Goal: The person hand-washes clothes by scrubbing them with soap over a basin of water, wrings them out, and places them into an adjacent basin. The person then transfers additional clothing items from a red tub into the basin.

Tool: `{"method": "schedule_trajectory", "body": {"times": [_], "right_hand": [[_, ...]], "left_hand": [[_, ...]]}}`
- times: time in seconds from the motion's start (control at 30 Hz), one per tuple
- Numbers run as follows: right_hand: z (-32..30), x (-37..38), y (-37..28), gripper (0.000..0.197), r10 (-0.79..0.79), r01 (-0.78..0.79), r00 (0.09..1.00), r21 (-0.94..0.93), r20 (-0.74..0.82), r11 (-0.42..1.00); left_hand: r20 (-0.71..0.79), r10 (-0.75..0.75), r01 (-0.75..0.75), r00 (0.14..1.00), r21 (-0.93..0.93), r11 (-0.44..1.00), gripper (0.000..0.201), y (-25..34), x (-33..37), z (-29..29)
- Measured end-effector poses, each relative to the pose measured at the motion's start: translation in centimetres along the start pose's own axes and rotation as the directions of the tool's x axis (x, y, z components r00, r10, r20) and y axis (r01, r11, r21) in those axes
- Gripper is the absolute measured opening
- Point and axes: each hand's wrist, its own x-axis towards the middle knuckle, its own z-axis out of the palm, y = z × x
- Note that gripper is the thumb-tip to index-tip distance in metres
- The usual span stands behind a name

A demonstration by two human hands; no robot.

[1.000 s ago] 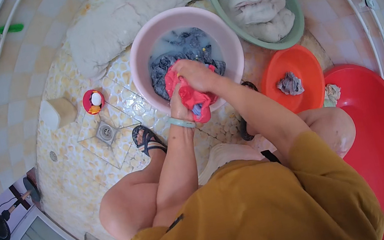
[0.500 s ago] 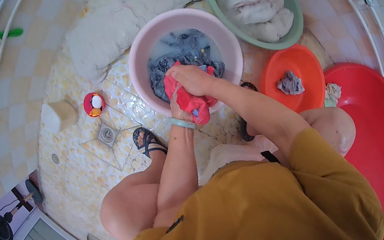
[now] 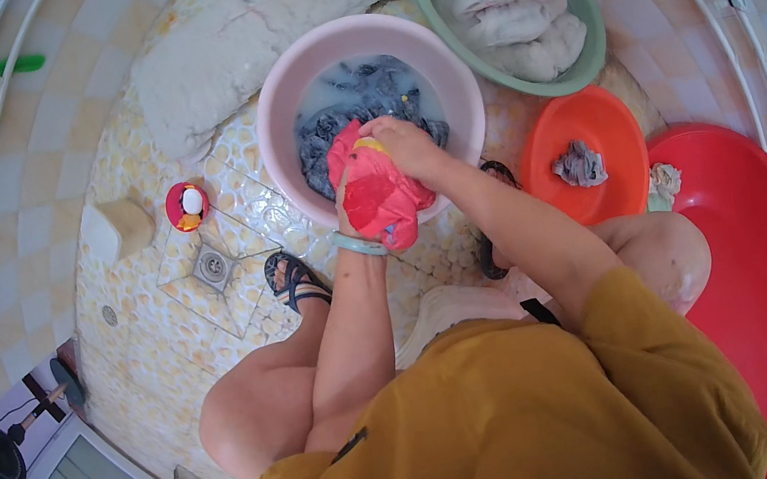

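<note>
A wet red cloth [image 3: 379, 202] is bunched between my two hands over the near rim of the pink basin [image 3: 270, 86]. My left hand [image 3: 345, 207], with a pale green bangle at its wrist, grips it from the left and is mostly hidden by it. On the upper right side of the cloth, the fingers of my right hand [image 3: 411, 149] are curled. A small yellow patch [image 3: 371, 145] shows under those fingers; whether it is part of the cloth or a separate piece, I cannot tell. Dark blue-grey laundry [image 3: 359, 91] soaks in cloudy water in the basin.
Folded white bedding fills a green tub [image 3: 457, 75], and more white bedding [image 3: 214, 75] lies behind the basin. To the right are an orange basin [image 3: 549, 197] holding a grey cloth and a large red tub [image 3: 765, 277]. A floor drain [image 3: 214, 267] and a small red container [image 3: 176, 195] lie left.
The red cloth has been turned and spread, showing a broader face and the yellow patch. My right hand has shifted slightly right and opened away from my left hand.
</note>
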Motion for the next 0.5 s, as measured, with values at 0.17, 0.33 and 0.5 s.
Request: {"method": "schedule_trajectory", "body": {"times": [0.17,0.33,0.5], "right_hand": [[-2.9,0.7,-2.6,0.026,0.348,-0.297,0.933,0.348,-0.094,0.889],[1.8,-4.5,-5.2,0.023,-0.620,0.630,0.764,-0.414,0.180,0.657],[0.3,-1.3,-0.8,0.028,-0.390,0.512,0.856,-0.666,0.340,0.542]], "left_hand": [[-0.070,-0.031,0.037,0.997,0.093,0.995,0.035,1.0,0.0,2.8],[-0.033,-0.076,0.077,0.997,0.015,0.997,0.029,1.2,0.0,0.3],[-0.319,0.121,0.005,0.940,0.367,0.930,0.026,-0.5,-0.5,2.5]]}}
